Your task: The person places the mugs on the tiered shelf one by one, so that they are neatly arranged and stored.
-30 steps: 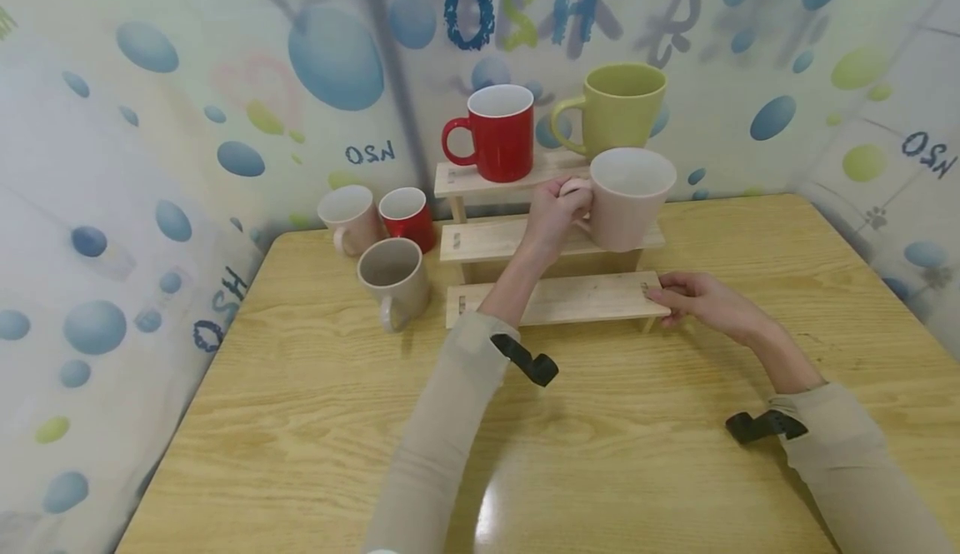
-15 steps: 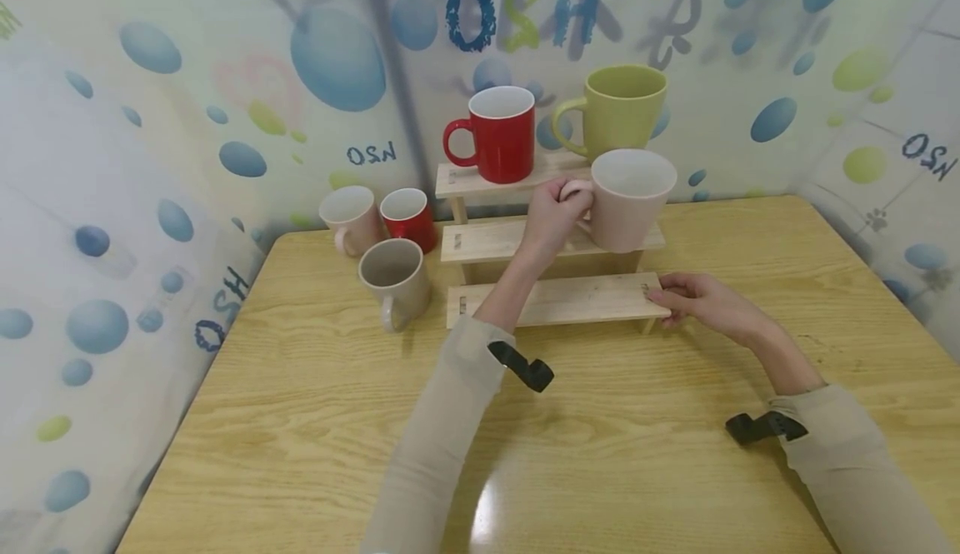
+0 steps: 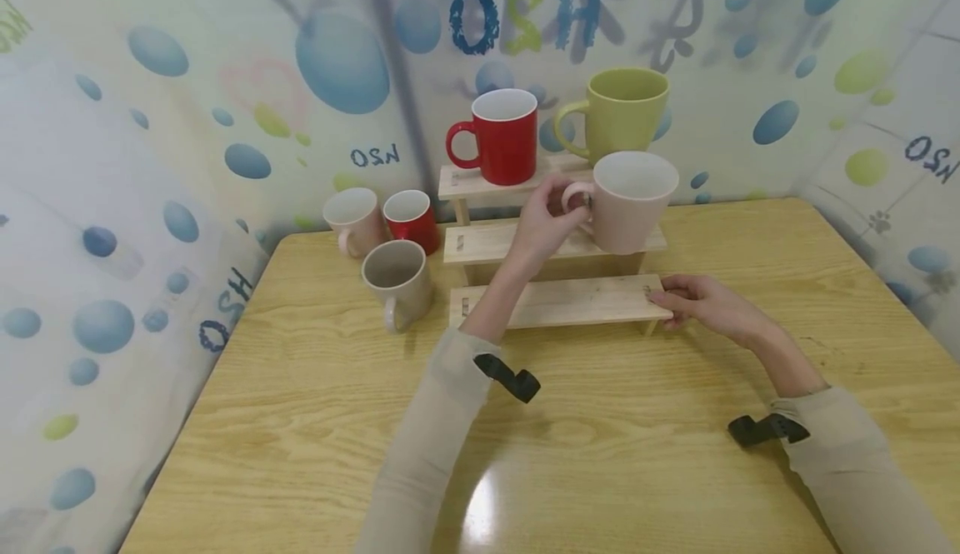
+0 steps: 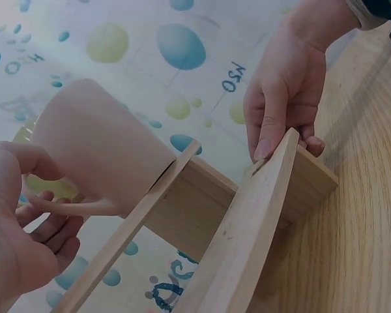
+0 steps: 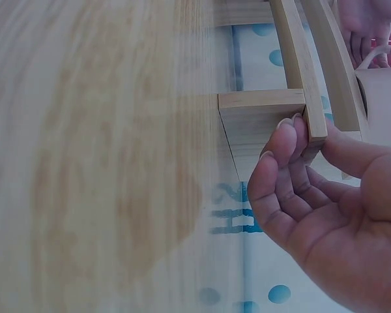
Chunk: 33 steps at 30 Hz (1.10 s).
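Observation:
A pale pink mug (image 3: 632,204) stands upright at the right end of the middle step of a three-step wooden shelf stand (image 3: 577,301), its handle to the left. Around that handle my left hand (image 3: 547,222) has its fingers loosely bent, and the left wrist view shows gaps between the fingers and the handle (image 4: 85,207). My right hand (image 3: 701,302) pinches the right end of the lowest step, thumb on top and fingertips below, as the right wrist view shows. On the top step are a red mug (image 3: 507,142) and a yellow-green mug (image 3: 628,117).
Left of the stand, a small pink mug (image 3: 356,222), a small red mug (image 3: 412,221) and a taupe mug (image 3: 397,284) stand close together on the wooden table (image 3: 300,421). Behind rises a patterned curtain (image 3: 187,179) with blue and green dots.
My left hand's fingers have loosened on the pink mug's handle, and its wrist has drawn slightly left and back. The mug stays in place; my right hand keeps its hold on the stand.

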Motion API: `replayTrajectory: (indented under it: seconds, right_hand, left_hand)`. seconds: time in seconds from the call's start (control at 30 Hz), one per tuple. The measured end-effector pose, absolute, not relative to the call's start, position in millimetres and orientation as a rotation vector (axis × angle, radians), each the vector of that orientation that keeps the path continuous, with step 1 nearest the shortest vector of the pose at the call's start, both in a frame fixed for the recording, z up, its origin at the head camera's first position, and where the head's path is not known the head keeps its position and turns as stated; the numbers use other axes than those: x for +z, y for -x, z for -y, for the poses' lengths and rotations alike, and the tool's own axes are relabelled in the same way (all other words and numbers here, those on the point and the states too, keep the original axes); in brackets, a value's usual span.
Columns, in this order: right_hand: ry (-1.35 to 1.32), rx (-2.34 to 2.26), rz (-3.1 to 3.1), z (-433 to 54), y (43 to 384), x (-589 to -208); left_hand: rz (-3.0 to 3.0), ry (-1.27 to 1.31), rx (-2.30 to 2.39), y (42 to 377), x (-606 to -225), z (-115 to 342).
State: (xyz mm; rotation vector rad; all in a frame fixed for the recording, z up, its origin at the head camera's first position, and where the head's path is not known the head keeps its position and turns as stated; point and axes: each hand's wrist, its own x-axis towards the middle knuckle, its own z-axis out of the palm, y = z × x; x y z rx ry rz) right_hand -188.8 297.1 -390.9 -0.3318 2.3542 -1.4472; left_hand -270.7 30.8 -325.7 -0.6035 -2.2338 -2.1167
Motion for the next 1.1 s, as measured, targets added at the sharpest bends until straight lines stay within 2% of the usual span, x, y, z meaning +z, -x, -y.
replayTrajectory:
  seconds: [0.53, 1.1]
  right_hand:
    - [0.333, -1.412, -2.362, -299.7, 188.4, -390.5]
    - [0.345, -1.430, -2.349, -297.7, 188.0, -389.1]
  left_hand:
    - [2.274, 0.648, -1.957, 257.6, -325.3, 16.1]
    - [2.302, 0.541, -1.858, 237.5, -318.0, 68.4]
